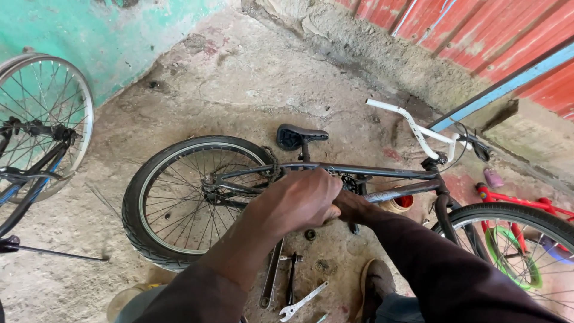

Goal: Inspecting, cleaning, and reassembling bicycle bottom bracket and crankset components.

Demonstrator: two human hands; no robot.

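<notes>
At far left a second bicycle wheel [45, 113] with thin spokes is leaning by the teal wall [107, 30], partly cut off. Next, the small bicycle [311, 170] is lying on the dirty concrete floor [239, 84], spanning the middle of the view. Its rear wheel [185, 200] is showing a fat black tyre, silver rim and spokes, with the chain running toward the crank. A black saddle [301, 136] is sticking up just behind the dark, worn frame tubes.

The left hand [296, 200] is closing down over the frame near the crank area, fingers curled; what it is gripping underneath is hidden. The right hand [353, 206] is sitting just beside it, touching it, mostly covered, so its grip cannot be told. Both sleeves are dark brown.

Below the hands, wrenches [287, 287] are lying on the floor, one long dark, one silver open-ended. A brown shoe [376, 284] is resting near them.

Further right, white handlebars [412, 125] are angling up, and the front wheel [514, 239] is running out of frame. A red child's bike [526, 206] is lying behind it, by the red corrugated wall [478, 30].
</notes>
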